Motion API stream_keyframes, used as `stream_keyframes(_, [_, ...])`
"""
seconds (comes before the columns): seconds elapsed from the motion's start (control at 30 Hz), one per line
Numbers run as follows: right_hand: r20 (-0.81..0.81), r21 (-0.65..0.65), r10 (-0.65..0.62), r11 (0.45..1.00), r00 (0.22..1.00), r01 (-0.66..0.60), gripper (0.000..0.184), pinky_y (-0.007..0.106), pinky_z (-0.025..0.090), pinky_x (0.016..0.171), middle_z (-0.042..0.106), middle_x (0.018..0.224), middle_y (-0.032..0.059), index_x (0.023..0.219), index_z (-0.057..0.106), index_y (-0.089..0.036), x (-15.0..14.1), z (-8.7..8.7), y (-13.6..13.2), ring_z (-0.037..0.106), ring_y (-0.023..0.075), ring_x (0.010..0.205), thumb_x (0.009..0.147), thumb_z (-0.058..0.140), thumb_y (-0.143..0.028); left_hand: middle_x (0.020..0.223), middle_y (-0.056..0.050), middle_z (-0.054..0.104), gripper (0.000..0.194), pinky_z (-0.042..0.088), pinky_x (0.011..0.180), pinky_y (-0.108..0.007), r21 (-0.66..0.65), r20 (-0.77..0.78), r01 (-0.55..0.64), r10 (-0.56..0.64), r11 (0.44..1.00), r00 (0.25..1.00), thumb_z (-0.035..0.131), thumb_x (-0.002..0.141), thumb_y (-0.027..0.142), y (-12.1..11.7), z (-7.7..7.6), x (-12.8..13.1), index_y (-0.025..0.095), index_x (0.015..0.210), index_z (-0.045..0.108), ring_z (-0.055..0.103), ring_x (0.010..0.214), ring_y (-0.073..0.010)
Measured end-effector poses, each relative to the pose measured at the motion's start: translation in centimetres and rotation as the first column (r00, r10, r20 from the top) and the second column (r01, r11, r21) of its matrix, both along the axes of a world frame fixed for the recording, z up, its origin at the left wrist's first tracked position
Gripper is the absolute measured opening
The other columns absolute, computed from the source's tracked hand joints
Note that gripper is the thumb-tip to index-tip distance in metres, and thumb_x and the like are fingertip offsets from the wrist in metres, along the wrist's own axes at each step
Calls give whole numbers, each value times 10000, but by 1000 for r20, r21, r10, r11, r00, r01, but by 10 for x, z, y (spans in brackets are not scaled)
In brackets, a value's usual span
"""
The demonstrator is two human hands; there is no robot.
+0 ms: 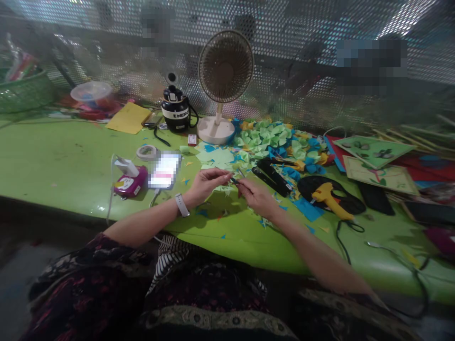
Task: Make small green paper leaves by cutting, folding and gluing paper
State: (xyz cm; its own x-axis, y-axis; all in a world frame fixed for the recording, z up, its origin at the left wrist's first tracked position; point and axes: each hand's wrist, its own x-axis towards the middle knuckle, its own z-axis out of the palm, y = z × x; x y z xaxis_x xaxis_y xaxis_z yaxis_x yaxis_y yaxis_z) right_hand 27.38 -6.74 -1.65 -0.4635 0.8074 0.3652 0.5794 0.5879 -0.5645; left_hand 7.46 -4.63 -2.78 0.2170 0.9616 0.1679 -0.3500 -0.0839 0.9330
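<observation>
My left hand (209,183), with a pale watch on its wrist, pinches thumb against fingers over the green table (220,227). Close on its right, my right hand (259,195) is closed too. A small dark thing (234,181) shows between the two sets of fingertips; its kind is too small to tell. Just beyond the hands lie cut pale-green paper pieces (216,158). Right of them rests a black stapler (273,177), and a heap of folded green, blue and yellow paper shapes (270,137) lies behind it.
A desk fan (226,66) and a black jug (175,111) stand at the back. Left are a lit phone (164,170), tape roll (147,152) and purple plug adapter (133,184). A yellow glue gun (330,200) and paper cards (380,173) lie right.
</observation>
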Motion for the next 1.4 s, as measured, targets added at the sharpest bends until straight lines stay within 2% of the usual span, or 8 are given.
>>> stream_keyframes(0.17, [11,-15,16,1000,1000,-15,406,308,477,653,656,733,44,945,658,-209,-2,2,-4,596,179,663,996,388,-509,757,-10,722,271,529,680,-265,28,14,-4,4,1000,1000,868,630,410,-1,-1,0,190,725,743,625,650,-93])
stream_keyframes(0.3, [-14,-50,-52,997,999,52,415,315,476,619,663,756,39,1136,643,-201,-4,1,-8,584,174,615,950,488,-538,695,-2,699,282,502,645,-247,51,-11,-44,45,998,999,865,637,408,-1,0,-1,176,674,710,605,624,-88])
stream_keyframes(0.53, [4,0,-58,998,998,58,402,345,507,716,699,851,79,1109,666,-208,-2,-1,-6,653,220,758,986,415,-497,718,-16,707,285,508,664,-259,88,-72,-101,108,991,992,866,628,412,-1,3,-2,175,677,714,616,660,-105])
stream_keyframes(0.7, [-13,-13,-90,996,996,90,484,323,477,665,665,739,55,1065,663,-198,0,0,-4,612,196,658,1001,330,-543,753,-20,707,246,527,684,-258,144,-76,-85,96,986,992,846,667,403,-1,3,-2,190,740,746,627,700,-109])
stream_keyframes(0.9, [-34,-70,-45,997,998,42,549,317,471,683,624,712,52,1089,659,-167,1,0,-3,596,184,680,997,306,-578,762,-22,723,274,528,672,-257,92,-39,-24,28,995,999,861,645,401,3,-2,-3,179,770,759,635,674,-103])
stream_keyframes(1.0, [-52,-105,-21,994,998,16,524,325,473,698,603,696,44,1079,657,-166,2,1,-3,591,186,690,996,327,-565,770,-25,729,266,532,695,-277,52,-24,28,-27,998,999,860,654,389,4,-2,-4,186,800,771,634,659,-101])
stream_keyframes(1.2, [-61,-155,-15,988,998,6,450,319,469,649,626,725,38,1076,644,-184,0,4,-6,581,175,652,980,396,-547,780,-18,732,226,525,723,-280,-4,29,47,-47,999,998,883,621,345,3,1,-5,188,720,754,630,677,-99])
stream_keyframes(1.4, [-84,-133,-68,989,994,56,387,320,459,619,631,707,24,1090,630,-203,0,-1,-5,585,182,621,957,469,-529,829,-12,712,172,503,820,-281,62,23,38,-39,997,999,864,658,325,5,-1,-3,215,758,776,635,809,-111])
